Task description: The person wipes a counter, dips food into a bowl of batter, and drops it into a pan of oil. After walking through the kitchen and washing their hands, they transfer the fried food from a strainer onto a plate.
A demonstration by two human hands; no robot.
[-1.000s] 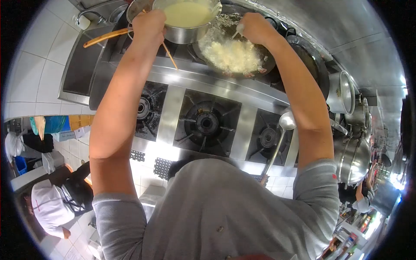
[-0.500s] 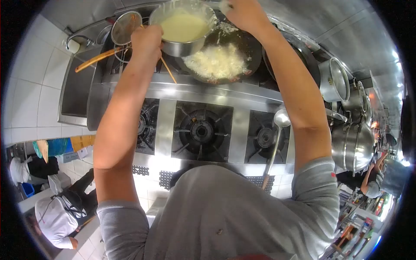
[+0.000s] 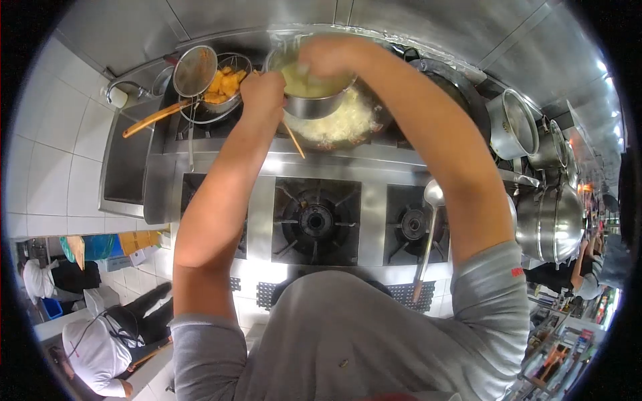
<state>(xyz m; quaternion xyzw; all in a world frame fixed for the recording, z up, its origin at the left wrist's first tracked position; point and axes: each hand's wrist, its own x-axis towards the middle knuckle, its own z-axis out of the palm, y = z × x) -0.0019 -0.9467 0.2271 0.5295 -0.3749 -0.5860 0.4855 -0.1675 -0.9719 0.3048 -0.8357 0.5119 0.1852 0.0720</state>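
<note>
My left hand (image 3: 263, 93) is closed at the left rim of a steel bowl (image 3: 314, 107) of pale yellow batter (image 3: 291, 79). A long wooden chopstick (image 3: 294, 142) is also in that grip, sticking out below my fist. The bowl overlaps the dark wok (image 3: 381, 120), where pale, frothy batter (image 3: 351, 121) is frying in oil. My right hand (image 3: 328, 57) reaches into the bowl from above, its fingertips down at the batter and smeared by motion.
Left of the wok, a strainer (image 3: 227, 100) holds orange fried pieces beside a wooden-handled sieve (image 3: 195, 70). A ladle (image 3: 431, 220) lies across the front burners. Steel pots (image 3: 511, 123) stand at the right. Another person (image 3: 93, 347) is at lower left.
My right hand has moved left from beyond the wok's far side to the bowl. The bowl, in my left hand, sits lower and further right in the view, which has shifted too.
</note>
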